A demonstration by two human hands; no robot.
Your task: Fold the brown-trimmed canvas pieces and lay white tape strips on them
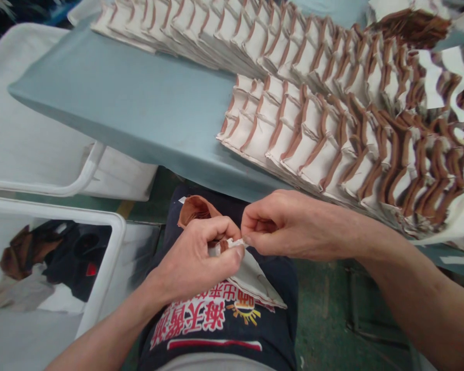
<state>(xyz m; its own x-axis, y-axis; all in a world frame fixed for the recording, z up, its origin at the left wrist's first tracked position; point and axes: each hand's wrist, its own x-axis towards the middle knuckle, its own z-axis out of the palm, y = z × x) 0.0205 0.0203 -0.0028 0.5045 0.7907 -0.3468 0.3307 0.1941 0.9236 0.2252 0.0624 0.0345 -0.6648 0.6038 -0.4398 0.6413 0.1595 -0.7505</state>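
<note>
White cloth piece (pixel 257 278) lies over the person's lap, on a dark printed cloth (pixel 204 314), off the table's near edge. Furthest left, a white bin (pixel 118 226) holds crumpled dark, brown and grey fabric (pixel 54 257); beyond it, another white bin (pixel 96 159) stands below the table's left corner. Bare blue-grey covering shows on the left part of the table (pixel 131 103), and a far row of stacked pieces (pixel 255 38) runs rightward along its far side. A brown folded part (pixel 196 207) sticks out behind the left hand (pixel 212 247), whose thumb and fingers are clamped on the piece, hiding its middle; whether both parts join, I cannot tell. From there the piece's long axis slants down rightward, tip toward the body. The right hand (pixel 270 226) has thumb and forefinger pinched together at its upper edge; what they grip is too small to tell. Rightmost, a near row (pixel 305 139) lines the table's near edge, the right forearm crossing before it.
</note>
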